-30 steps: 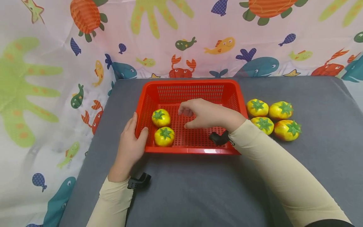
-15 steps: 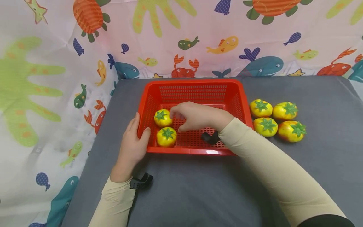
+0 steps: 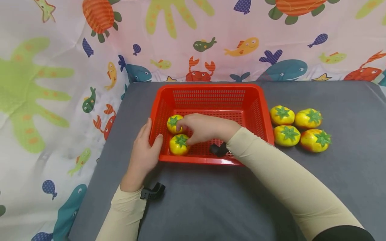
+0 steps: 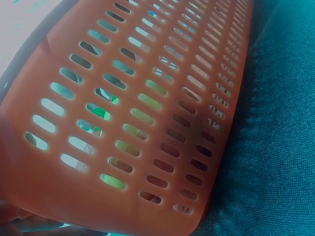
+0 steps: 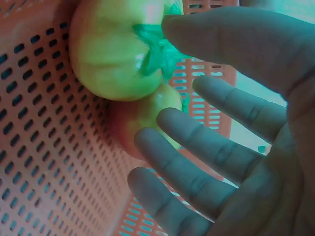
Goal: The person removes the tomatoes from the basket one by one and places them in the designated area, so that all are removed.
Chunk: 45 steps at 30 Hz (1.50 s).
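Note:
A red perforated plastic basket [image 3: 208,160] stands on the grey table. My left hand [image 3: 144,152] holds its left rim near the front corner, thumb over the rim and fingers along the outside. Inside at the left, two yellow toy tomatoes with green star-shaped leaves sit one behind the other: a front tomato [image 3: 178,148] and a rear tomato [image 3: 172,123]. My right hand [image 3: 206,128] hovers over them, fingers spread and palm free, as the right wrist view shows. Its thumb is beside the front tomato's leaves; its fingertips overlap the rear one. Contact cannot be made out.
Several more such tomatoes [image 3: 287,135] stand grouped on the table [image 3: 217,201], just right of the basket. A patterned cloth [image 3: 178,40] with sea animals hangs behind the table and along its left side.
My right hand has moved left and slightly toward me, from the basket's middle to above the two tomatoes. The left hand stays on the rim. The whole view has shifted a little.

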### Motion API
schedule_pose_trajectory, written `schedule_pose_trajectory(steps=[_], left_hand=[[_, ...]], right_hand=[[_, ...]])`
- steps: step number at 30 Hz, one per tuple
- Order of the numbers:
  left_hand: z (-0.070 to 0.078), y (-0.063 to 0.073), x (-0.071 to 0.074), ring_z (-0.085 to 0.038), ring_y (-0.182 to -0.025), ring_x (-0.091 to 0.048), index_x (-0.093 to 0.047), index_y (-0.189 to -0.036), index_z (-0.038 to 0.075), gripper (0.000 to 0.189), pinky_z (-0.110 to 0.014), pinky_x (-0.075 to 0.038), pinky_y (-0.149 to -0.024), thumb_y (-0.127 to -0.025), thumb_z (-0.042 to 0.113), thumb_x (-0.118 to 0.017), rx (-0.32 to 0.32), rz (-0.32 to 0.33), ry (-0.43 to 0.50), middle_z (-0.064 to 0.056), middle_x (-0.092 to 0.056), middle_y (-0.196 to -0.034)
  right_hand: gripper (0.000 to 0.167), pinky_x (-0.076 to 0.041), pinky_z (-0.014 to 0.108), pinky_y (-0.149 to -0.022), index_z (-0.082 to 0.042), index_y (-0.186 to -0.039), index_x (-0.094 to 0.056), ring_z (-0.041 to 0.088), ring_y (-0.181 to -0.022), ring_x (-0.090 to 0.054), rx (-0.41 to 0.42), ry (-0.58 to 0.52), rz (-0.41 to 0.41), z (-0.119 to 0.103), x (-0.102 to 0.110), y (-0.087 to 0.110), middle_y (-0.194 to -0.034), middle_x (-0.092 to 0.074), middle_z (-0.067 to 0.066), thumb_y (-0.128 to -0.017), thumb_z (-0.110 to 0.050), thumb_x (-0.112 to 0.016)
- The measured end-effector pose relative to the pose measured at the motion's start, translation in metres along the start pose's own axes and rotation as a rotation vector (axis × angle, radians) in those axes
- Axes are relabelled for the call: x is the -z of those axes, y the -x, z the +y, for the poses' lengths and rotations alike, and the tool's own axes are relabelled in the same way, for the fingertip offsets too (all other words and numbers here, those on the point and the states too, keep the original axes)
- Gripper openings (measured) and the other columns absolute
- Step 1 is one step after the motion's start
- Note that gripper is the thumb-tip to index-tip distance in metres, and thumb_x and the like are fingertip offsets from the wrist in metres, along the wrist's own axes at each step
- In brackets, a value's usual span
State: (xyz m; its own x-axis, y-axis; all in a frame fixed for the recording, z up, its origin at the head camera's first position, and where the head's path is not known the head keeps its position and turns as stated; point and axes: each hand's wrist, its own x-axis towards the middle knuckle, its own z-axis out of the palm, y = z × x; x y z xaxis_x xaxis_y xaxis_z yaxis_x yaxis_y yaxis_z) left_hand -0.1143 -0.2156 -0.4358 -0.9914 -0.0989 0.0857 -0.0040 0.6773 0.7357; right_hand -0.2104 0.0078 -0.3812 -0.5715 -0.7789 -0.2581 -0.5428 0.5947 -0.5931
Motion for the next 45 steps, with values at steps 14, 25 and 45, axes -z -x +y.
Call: schedule_pose_trajectory(steps=[14, 25, 45], left_hand=[[0.002, -0.001, -0.003, -0.036, -0.133, -0.058, -0.025, -0.168, 0.010, 0.076, -0.056, -0.053, -0.104, -0.102, 0.027, -0.059, -0.008, 0.001, 0.018, -0.013, -0.041, -0.164], [0.002, -0.002, -0.002, -0.036, -0.135, -0.057, -0.026, -0.167, 0.009, 0.075, -0.057, -0.051, -0.108, -0.102, 0.028, -0.058, -0.028, 0.012, 0.001, -0.013, -0.042, -0.164], [0.000, 0.002, -0.001, -0.036, -0.140, -0.051, -0.026, -0.167, 0.007, 0.075, -0.059, -0.046, -0.112, -0.102, 0.029, -0.056, -0.028, 0.019, -0.020, -0.015, -0.041, -0.164]], right_hand=[[0.054, -0.054, 0.035, -0.103, -0.014, -0.137, -0.066, 0.018, -0.117, -0.056, 0.042, -0.008, -0.043, 0.004, -0.005, -0.007, -0.132, -0.063, 0.001, -0.088, -0.020, -0.086], [0.044, -0.050, 0.036, -0.106, -0.013, -0.130, -0.071, 0.018, -0.116, -0.055, 0.069, 0.050, -0.042, 0.005, -0.009, -0.010, -0.126, -0.064, 0.001, -0.088, -0.021, -0.085], [0.055, -0.053, 0.035, -0.105, -0.013, -0.135, -0.068, 0.018, -0.115, -0.058, 0.039, 0.006, -0.066, 0.007, -0.014, -0.011, -0.128, -0.066, 0.000, -0.085, -0.020, -0.089]])
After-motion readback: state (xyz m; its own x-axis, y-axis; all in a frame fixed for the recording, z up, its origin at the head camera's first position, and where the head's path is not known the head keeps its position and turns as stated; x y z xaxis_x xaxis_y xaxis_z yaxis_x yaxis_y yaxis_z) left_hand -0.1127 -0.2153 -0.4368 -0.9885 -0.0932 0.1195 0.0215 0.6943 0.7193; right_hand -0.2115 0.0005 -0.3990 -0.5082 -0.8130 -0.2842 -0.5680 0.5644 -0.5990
